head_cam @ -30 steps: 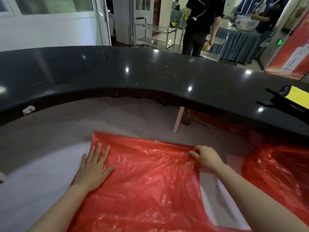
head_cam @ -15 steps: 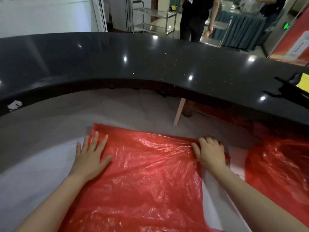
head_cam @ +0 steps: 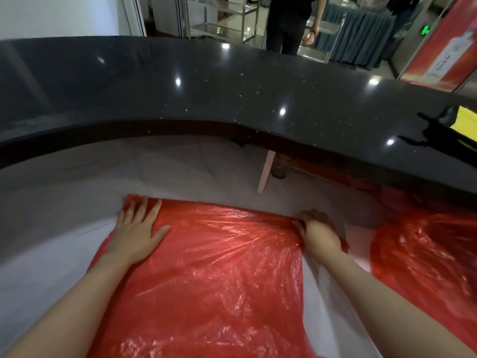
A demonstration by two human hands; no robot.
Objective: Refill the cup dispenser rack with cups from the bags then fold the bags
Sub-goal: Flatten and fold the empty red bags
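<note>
A red plastic bag lies spread flat on the white table surface in front of me. My left hand presses flat on the bag's far left corner, fingers straight and spread. My right hand grips the bag's far right corner with curled fingers, bunching the plastic there. A second red bag, crumpled and puffed up, sits at the right. No cups or dispenser rack are in view.
A curved black counter top runs across above the white surface. A black and yellow object lies on the counter at the right. Beyond it stand a person in dark clothes, a metal trolley and a skirted table.
My right hand has gone from pinching the bag's edge to gripping its far right corner with curled fingers. My left hand slid forward to the bag's far left corner. The bag lies flatter.
</note>
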